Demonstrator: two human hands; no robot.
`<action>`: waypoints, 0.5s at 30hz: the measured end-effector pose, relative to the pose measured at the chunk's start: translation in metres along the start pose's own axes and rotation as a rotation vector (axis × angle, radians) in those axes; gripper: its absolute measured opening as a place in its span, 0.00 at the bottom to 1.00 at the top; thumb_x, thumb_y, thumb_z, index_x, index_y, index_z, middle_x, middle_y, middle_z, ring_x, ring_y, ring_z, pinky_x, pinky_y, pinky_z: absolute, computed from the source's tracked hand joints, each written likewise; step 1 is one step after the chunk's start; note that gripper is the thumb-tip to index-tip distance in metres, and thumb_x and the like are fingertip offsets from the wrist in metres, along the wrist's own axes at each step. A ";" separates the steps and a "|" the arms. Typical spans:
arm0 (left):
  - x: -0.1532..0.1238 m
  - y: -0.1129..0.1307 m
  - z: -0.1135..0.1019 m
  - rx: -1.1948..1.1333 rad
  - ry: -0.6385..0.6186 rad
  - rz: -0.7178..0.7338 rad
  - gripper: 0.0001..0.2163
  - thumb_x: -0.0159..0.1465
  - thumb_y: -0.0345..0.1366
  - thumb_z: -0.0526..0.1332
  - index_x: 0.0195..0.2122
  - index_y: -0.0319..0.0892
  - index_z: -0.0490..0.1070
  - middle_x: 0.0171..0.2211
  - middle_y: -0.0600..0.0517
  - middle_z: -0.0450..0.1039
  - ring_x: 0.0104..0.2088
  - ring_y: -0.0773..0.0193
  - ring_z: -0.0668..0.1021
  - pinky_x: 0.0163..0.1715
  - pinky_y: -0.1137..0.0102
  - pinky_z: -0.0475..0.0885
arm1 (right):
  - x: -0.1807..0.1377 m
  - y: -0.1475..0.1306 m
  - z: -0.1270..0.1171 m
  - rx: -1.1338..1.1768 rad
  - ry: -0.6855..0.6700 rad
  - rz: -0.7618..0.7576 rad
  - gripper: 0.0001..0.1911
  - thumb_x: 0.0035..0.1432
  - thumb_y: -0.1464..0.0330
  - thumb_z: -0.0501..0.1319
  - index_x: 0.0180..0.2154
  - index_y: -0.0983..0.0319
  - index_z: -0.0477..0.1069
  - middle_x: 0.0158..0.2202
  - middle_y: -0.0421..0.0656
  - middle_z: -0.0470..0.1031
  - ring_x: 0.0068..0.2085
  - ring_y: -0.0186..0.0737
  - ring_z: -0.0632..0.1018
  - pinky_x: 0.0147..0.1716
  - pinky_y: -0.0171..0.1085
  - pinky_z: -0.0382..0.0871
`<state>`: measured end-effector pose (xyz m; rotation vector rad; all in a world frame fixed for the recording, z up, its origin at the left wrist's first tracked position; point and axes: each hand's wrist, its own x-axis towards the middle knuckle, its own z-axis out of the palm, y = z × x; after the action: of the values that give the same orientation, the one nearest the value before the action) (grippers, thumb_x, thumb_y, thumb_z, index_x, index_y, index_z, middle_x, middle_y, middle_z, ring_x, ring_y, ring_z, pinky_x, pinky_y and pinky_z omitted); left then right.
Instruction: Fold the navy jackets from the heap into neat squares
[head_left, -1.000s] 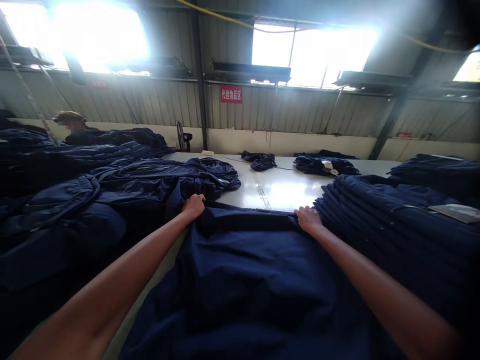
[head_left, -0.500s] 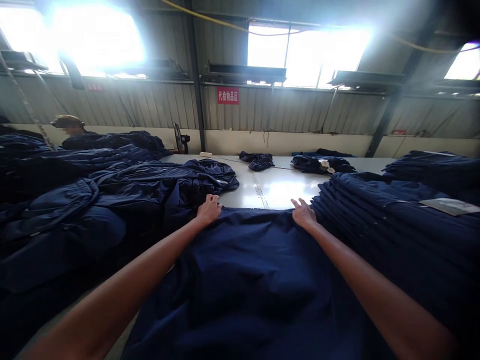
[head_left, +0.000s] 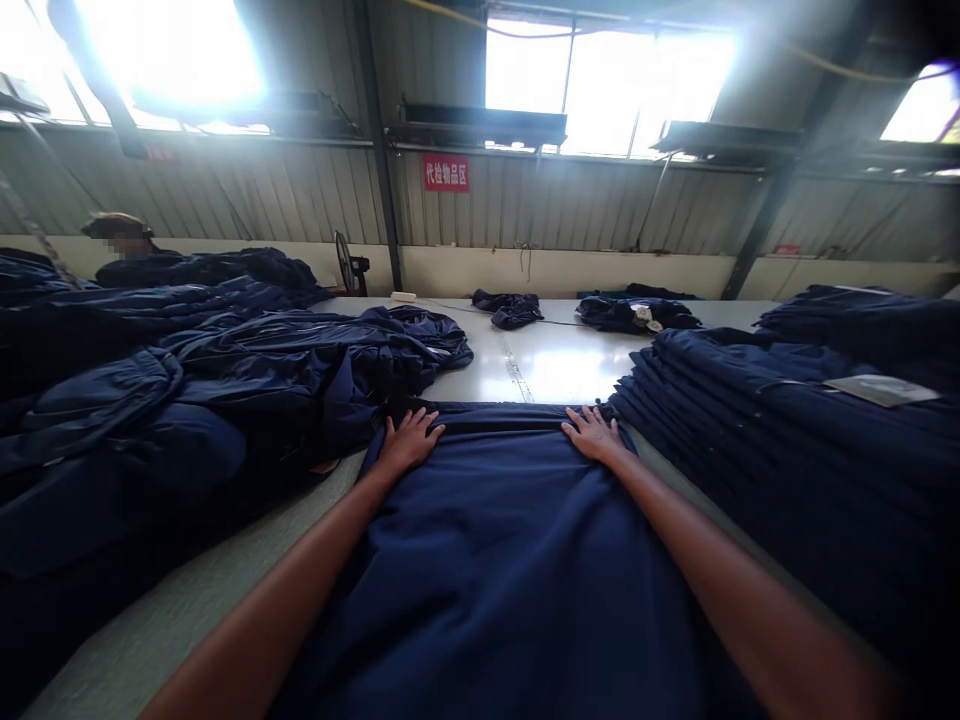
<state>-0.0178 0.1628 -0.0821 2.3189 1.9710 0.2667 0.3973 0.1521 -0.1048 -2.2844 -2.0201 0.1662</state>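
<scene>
Left hand (head_left: 407,443) lies flat and spread, palm down, fingers fanned and pinching nothing, on the far left corner of a navy cotton garment (head_left: 487,570). Right hand (head_left: 595,435) mirrors it on the far right corner, also spread and pressed lightly onto the cloth. The garment runs straight out from the bottom centre of the frame along the table, smooth and dark, with soft long creases down its middle and a folded band (head_left: 495,418) across its far edge, just beyond both hands.

Under it, a pale work table (head_left: 127,625) stretches away, its far part glaring with window light. To the left rises a loose, rumpled heap of navy garments (head_left: 225,400); to the right sits a neat, layered stack of folded navy garments (head_left: 765,470) topped by a pale card (head_left: 881,390). Two small navy bundles (head_left: 508,308) (head_left: 637,314) lie at the table's far end, the right one with white tags on it.

Upper left, a co-worker's capped head (head_left: 116,230) shows beyond the heap. Along the back runs a corrugated metal wall (head_left: 225,190) with a red sign (head_left: 445,172) bearing white Chinese characters, a standing fan (head_left: 345,262) below, and bright windows (head_left: 607,85) overhead
</scene>
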 end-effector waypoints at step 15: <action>-0.020 0.040 -0.053 -0.028 -0.114 -0.035 0.27 0.75 0.44 0.48 0.73 0.42 0.60 0.74 0.34 0.54 0.74 0.29 0.53 0.64 0.24 0.45 | -0.026 -0.022 -0.069 -0.065 -0.118 -0.122 0.35 0.74 0.51 0.50 0.76 0.55 0.51 0.79 0.52 0.43 0.77 0.65 0.46 0.69 0.71 0.42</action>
<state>0.0075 0.1338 -0.0248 2.2281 1.9390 0.1545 0.3818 0.1297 -0.0333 -2.2288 -2.2471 0.2349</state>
